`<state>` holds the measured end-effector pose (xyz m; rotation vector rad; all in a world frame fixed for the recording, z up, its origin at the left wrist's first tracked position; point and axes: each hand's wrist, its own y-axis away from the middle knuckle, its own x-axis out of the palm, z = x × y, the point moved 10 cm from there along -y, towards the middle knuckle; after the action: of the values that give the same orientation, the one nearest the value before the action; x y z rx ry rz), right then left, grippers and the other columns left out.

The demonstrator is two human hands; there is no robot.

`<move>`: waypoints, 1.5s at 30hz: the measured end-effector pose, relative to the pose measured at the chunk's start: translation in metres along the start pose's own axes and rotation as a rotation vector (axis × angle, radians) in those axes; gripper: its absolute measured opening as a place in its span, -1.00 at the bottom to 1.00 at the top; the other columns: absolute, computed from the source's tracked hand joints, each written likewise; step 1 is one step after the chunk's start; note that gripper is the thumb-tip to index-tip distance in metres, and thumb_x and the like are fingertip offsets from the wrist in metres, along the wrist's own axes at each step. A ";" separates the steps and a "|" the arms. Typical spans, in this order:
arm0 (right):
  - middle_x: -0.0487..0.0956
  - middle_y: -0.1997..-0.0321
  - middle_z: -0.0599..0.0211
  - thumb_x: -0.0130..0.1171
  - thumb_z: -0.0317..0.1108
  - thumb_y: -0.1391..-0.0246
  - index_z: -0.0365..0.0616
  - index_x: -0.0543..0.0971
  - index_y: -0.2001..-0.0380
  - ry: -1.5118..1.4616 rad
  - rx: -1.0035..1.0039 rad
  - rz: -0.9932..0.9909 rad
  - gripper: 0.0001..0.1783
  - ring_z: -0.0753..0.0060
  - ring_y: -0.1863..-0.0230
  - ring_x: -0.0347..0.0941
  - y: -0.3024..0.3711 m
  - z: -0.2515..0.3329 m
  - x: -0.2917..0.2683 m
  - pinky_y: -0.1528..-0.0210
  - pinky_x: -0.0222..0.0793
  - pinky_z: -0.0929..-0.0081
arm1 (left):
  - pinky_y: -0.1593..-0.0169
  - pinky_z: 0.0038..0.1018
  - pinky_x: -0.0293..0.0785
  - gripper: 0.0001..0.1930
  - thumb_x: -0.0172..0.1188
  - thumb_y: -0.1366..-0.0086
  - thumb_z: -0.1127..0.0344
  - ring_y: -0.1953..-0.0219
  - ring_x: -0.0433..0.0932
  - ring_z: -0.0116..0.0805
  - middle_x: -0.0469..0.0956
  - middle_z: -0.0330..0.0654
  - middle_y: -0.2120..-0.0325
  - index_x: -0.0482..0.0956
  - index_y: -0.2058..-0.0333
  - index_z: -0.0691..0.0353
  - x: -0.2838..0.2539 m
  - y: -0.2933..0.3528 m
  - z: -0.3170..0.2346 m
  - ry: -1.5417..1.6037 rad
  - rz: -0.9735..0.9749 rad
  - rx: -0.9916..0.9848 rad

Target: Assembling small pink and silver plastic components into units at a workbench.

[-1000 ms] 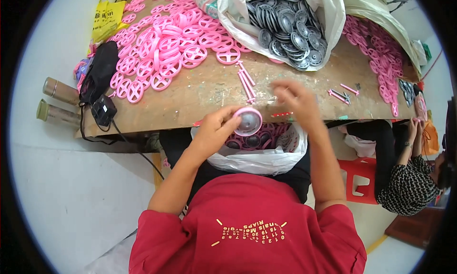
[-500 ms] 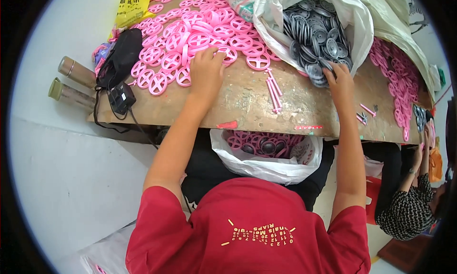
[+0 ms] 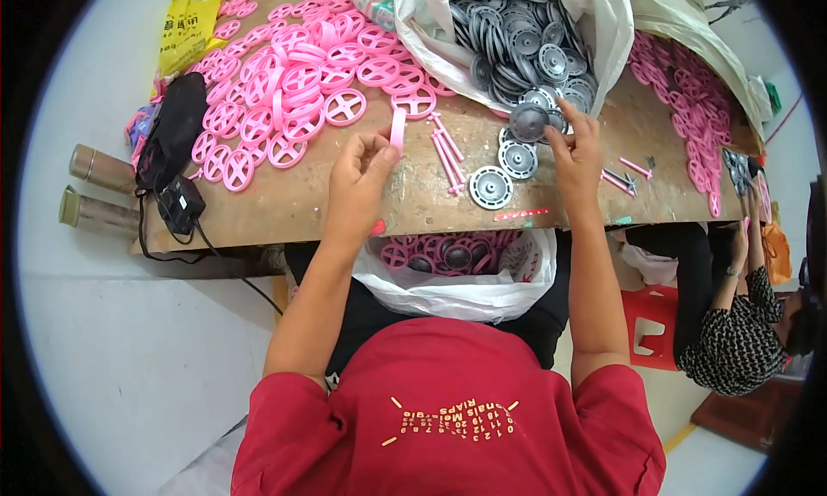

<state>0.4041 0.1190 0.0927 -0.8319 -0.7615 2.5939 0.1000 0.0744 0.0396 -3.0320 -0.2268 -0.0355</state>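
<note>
My left hand [image 3: 357,177] pinches a pink wheel ring [image 3: 398,132], seen edge-on, above the table. Between the fingertips of my right hand [image 3: 575,155] is a dark grey wheel disc [image 3: 528,122], tilted at the mouth of a white sack. Two lighter grey slotted discs, a front one [image 3: 491,187] and one behind it [image 3: 518,160], lie flat just left of that hand. Thin pink rods [image 3: 448,157] rest between my hands. A heap of pink spoked wheels [image 3: 297,87] spreads behind and left of my left hand.
The white sack [image 3: 607,39] spills grey discs [image 3: 525,43]. Below the table edge, a white bag [image 3: 413,298] holds pink and grey parts. A black adapter [image 3: 181,205] and two flasks [image 3: 103,168] stand left. At right, a co-worker [image 3: 741,341] handles parts beside more pink wheels [image 3: 689,125].
My left hand has taken a pink wheel from the heap and drawn it nearer. My right hand has brought grey discs out of the sack; two now lie on the table. The view has shifted.
</note>
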 end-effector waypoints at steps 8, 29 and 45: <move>0.58 0.13 0.32 0.28 -0.37 0.03 -0.08 0.54 0.04 0.032 -0.163 0.580 -0.59 0.39 0.36 0.48 0.060 0.049 0.050 0.33 0.33 0.51 | -0.05 -0.32 0.50 -0.76 0.06 -0.35 0.33 0.08 0.54 -0.35 0.52 -0.16 0.15 0.37 0.05 0.26 0.026 0.028 0.012 0.777 0.141 -0.326; 0.52 0.33 0.46 0.16 -0.47 -0.12 -0.22 0.53 0.17 -0.191 0.005 0.336 -0.81 0.75 0.48 0.35 0.077 0.069 0.034 0.43 0.29 0.77 | 0.04 -0.51 0.52 -0.64 0.01 -0.39 0.28 0.07 0.51 -0.44 0.50 -0.14 0.09 0.31 -0.09 0.32 0.078 0.054 0.010 0.326 0.237 -0.104; 0.51 0.33 0.49 0.10 -0.36 -0.19 -0.21 0.50 0.15 -0.707 0.455 0.599 -0.79 0.75 0.45 0.36 0.100 0.040 0.059 0.43 0.28 0.75 | 0.22 -0.50 0.48 -0.64 0.14 -0.24 0.40 0.28 0.54 -0.47 0.57 -0.14 0.28 0.45 -0.02 0.32 0.069 0.070 0.004 0.142 0.260 -0.146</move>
<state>0.3210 0.0483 0.0370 0.0392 -0.0130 3.4438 0.1786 0.0163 0.0310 -3.1570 0.1894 -0.2563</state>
